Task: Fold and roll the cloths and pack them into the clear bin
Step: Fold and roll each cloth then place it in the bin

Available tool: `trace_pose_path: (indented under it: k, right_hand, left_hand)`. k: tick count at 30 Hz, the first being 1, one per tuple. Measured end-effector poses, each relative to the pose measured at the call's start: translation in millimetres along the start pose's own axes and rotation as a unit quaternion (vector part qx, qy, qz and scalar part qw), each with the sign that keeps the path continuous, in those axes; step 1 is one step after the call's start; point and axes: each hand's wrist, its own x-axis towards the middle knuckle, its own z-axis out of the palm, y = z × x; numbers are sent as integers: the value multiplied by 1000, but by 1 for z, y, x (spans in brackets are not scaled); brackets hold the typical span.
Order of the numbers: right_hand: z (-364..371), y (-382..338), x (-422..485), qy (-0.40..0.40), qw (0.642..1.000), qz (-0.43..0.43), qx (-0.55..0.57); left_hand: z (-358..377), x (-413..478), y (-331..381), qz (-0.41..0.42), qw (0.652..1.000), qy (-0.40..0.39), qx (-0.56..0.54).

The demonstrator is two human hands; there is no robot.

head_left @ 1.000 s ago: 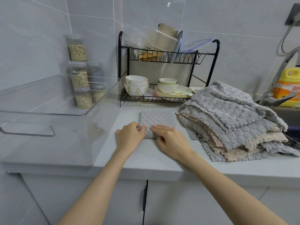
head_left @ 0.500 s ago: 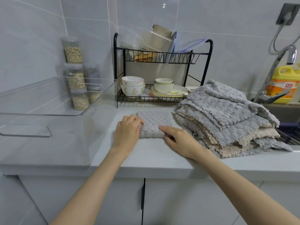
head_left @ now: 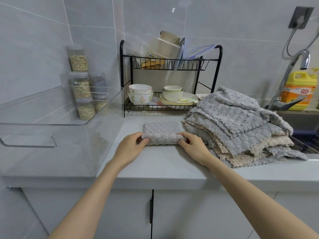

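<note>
Grey counter (head_left: 155, 169) under tiled walls. At nine o'clock, clear bin (head_left: 25, 125), no cloth visible inside. Dead centre, left hand (head_left: 129, 147), fingers curled and clamped on the left end of a grey cloth (head_left: 162, 133); near edge rolled up, far half flat toward twelve o'clock. Right hand (head_left: 193, 145) likewise, fingers clamped on the right end. At three o'clock, pile of cloths (head_left: 241, 128), grey and beige, unfolded. Judged early: first roll barely begun, whole pile left. Half a second ago, cloth folded flat under resting hands; now near edge turned into a roll.
</note>
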Motion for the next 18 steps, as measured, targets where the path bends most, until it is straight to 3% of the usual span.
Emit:
trace_pose_path:
  k: [8, 18]
  right_hand:
    - [-6, -3, -10, 53, 993, 52, 93]
    - [11, -4, 8, 139, 987, 75, 30]
  left_hand:
    - [2, -8, 10, -51, 997, 40, 28]
    - [13, 3, 13, -78, 987, 75, 117]
